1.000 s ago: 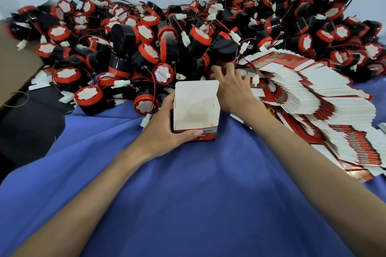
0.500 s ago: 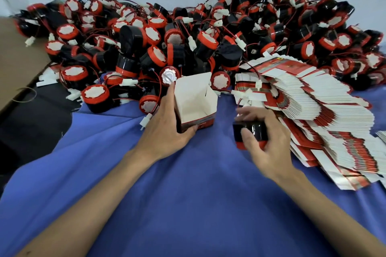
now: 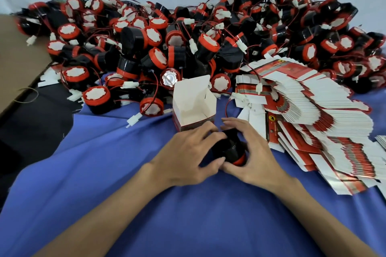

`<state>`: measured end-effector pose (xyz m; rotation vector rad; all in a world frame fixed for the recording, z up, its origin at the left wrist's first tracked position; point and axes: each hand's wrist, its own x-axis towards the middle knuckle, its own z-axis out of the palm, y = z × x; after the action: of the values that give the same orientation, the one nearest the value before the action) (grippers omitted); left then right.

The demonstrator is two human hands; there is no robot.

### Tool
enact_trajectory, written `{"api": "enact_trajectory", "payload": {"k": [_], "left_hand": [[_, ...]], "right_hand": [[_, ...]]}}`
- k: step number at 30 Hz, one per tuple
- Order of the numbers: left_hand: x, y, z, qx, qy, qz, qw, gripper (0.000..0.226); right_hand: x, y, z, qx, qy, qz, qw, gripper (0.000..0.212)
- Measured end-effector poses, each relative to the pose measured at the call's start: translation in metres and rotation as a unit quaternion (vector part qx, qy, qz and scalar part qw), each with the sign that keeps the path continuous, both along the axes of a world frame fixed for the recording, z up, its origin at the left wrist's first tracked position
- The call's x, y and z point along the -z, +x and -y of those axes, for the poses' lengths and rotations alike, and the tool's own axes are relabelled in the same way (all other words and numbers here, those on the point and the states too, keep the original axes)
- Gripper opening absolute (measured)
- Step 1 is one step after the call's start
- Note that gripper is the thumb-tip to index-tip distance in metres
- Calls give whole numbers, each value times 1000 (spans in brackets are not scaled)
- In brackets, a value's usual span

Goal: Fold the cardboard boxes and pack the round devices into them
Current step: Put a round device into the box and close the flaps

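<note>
One round device [image 3: 229, 149], black with a red rim, is held between both hands just above the blue cloth. My left hand [image 3: 186, 156] curls around its left side and my right hand [image 3: 250, 158] wraps its right side. Its red wire [image 3: 226, 107] runs up past the folded box. That folded white box [image 3: 193, 106] stands open-topped right behind my hands, its flaps raised, with no hand on it. A fanned stack of flat red-and-white box blanks [image 3: 317, 123] lies to the right.
A big heap of black-and-red round devices [image 3: 167, 48] with wires and white plugs fills the back of the blue cloth [image 3: 188, 215]. A brown cardboard sheet [image 3: 18, 58] lies at the far left over a dark area.
My left hand let go of the folded box and came to the device. My right hand brought the device toward me; both hands now hold it in front of the box.
</note>
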<state>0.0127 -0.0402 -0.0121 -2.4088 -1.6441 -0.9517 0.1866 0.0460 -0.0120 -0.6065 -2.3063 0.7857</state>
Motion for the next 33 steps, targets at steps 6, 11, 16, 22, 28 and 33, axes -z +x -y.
{"api": "enact_trajectory", "payload": {"k": [6,11,16,22,28,33], "left_hand": [[1,-4,-1,24,-80,16,996,58],[1,-4,-2,28,-68,21,997,57],[-2,-6,0,15,-90,65,994,58],[-3,-7,0,6,-110,67,992,64],[-3,-7,0,14,-103,77,992,55],[-3,-7,0,31,-112,84,990,54]], "right_hand": [[-6,2,2,-85,0,59,995,100],[-6,2,4,-81,-29,106,991,104],[-7,2,6,-75,-49,142,986,105],[-7,1,6,-77,-45,182,979,115],[-5,3,8,-70,-37,172,982,110],[1,4,7,-79,-67,125,987,110]]}}
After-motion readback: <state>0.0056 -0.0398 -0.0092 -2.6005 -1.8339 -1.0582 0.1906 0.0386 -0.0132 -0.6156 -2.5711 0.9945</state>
